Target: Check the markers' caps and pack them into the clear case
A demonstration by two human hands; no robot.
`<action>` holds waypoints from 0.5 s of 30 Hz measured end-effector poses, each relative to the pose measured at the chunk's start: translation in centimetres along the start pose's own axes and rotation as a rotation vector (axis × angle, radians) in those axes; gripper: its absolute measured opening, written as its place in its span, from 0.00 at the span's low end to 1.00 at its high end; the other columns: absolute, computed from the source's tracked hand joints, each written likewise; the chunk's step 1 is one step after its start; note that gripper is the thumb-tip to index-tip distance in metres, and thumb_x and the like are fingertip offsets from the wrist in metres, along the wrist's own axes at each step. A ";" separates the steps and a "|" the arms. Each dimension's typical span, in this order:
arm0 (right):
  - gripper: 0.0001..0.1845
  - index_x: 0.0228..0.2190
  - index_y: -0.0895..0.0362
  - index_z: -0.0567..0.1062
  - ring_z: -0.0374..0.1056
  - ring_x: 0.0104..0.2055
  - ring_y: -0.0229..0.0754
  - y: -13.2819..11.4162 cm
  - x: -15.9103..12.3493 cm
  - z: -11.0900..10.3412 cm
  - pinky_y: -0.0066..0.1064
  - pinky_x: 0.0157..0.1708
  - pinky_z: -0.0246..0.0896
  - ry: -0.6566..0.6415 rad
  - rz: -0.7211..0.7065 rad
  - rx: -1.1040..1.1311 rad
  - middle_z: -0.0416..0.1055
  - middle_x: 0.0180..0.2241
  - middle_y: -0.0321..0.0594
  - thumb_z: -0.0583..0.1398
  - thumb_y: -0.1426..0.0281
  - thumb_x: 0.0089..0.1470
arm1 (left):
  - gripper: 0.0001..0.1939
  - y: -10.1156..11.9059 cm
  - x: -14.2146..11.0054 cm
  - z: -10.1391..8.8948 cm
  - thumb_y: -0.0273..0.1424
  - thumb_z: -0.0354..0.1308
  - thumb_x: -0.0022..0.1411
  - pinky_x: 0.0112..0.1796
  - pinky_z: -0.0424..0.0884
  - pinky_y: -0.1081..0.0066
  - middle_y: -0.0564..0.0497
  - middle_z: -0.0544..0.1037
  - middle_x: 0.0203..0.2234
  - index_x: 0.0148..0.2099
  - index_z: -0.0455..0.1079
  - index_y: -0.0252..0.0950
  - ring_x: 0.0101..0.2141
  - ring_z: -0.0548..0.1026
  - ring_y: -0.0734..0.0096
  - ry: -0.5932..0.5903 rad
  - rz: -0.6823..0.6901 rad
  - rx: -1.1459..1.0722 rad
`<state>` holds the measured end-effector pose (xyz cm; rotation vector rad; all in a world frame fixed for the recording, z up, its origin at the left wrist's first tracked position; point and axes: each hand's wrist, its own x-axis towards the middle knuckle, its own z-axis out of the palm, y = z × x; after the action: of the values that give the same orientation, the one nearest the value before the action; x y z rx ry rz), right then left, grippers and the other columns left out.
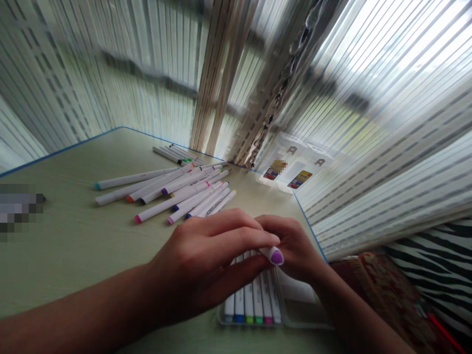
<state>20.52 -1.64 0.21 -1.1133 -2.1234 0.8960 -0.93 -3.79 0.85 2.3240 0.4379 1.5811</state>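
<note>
Purple-ended marker (276, 256) is pinched between thumb and fingers of the left hand (206, 250), held above a clear case (302, 325) on the tabletop (73, 246). Right hand (297, 241) is placed just beyond the marker's purple end; its grip cannot be told (fingers mostly hidden behind the left). A row of markers (248, 300) is laid in the case, coloured ends toward the wearer. Loose markers (162, 207) are heaped beyond the hands, mostly criss-crossed, coloured ends mixed.
</note>
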 end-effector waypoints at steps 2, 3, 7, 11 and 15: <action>0.14 0.39 0.60 0.83 0.68 0.27 0.40 0.0 0.0 0.0 0.30 0.28 0.63 0.001 -0.002 -0.002 0.76 0.26 0.39 0.65 0.64 0.55 | 0.11 0.0 0.0 0.0 0.20 0.63 0.62 0.38 0.77 0.77 0.45 0.81 0.36 0.47 0.76 0.29 0.36 0.79 0.74 0.003 0.001 -0.004; 0.14 0.39 0.60 0.83 0.68 0.27 0.40 0.1 0.0 0.0 0.30 0.28 0.63 0.002 -0.005 -0.002 0.76 0.26 0.39 0.65 0.64 0.55 | 0.11 0.0 0.0 0.0 0.20 0.63 0.62 0.38 0.77 0.77 0.44 0.81 0.36 0.47 0.76 0.29 0.36 0.79 0.74 0.007 0.007 -0.008; 0.13 0.39 0.59 0.83 0.68 0.27 0.39 0.1 0.0 0.0 0.30 0.28 0.63 -0.002 -0.015 0.002 0.77 0.28 0.39 0.65 0.64 0.55 | 0.12 -0.1 -0.1 0.2 0.20 0.63 0.62 0.39 0.76 0.77 0.44 0.81 0.37 0.48 0.76 0.29 0.37 0.79 0.74 -0.002 -0.003 -0.015; 0.13 0.39 0.59 0.83 0.70 0.28 0.40 0.2 0.0 0.0 0.30 0.29 0.63 -0.003 -0.013 -0.001 0.77 0.27 0.39 0.65 0.64 0.56 | 0.12 -0.2 -0.2 0.2 0.20 0.62 0.63 0.39 0.76 0.77 0.45 0.81 0.37 0.49 0.75 0.31 0.38 0.79 0.74 0.018 0.005 -0.030; 0.13 0.39 0.58 0.83 0.70 0.29 0.41 0.4 0.0 0.0 0.30 0.30 0.64 -0.002 -0.028 -0.002 0.77 0.26 0.39 0.65 0.63 0.56 | 0.12 -0.1 -0.2 0.0 0.19 0.64 0.60 0.36 0.75 0.80 0.45 0.80 0.37 0.47 0.76 0.28 0.34 0.78 0.76 0.008 -0.022 -0.011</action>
<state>20.73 -1.52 -0.06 -1.0811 -2.1371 0.8827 -0.99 -3.81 0.65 2.2977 0.4538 1.5795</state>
